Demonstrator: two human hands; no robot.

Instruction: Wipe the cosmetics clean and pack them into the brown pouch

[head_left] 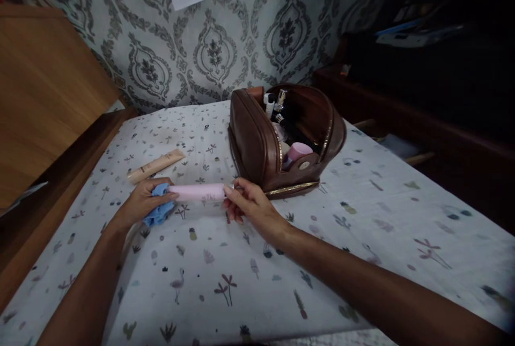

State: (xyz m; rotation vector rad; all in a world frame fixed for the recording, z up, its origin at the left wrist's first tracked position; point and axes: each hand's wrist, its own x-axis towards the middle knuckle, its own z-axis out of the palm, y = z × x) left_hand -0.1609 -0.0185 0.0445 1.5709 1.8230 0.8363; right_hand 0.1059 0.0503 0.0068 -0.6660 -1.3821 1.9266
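Observation:
A pink tube (198, 192) lies crosswise just above the patterned sheet, held at both ends. My right hand (250, 205) pinches its right end with closed fingers. My left hand (142, 201) is closed on a blue cloth (159, 207) and presses it round the tube's left end. Right behind the right hand stands an open brown leather toiletry bag (257, 145) with a pink bottle (296, 152) and several small containers inside. A beige tube (156, 166) lies on the sheet behind the left hand.
The white sheet (362, 212) with small printed figures covers the bed. A wooden headboard (44, 94) rises at the left, a patterned wall (225, 29) stands behind, and a dark wooden frame (422, 126) runs along the right.

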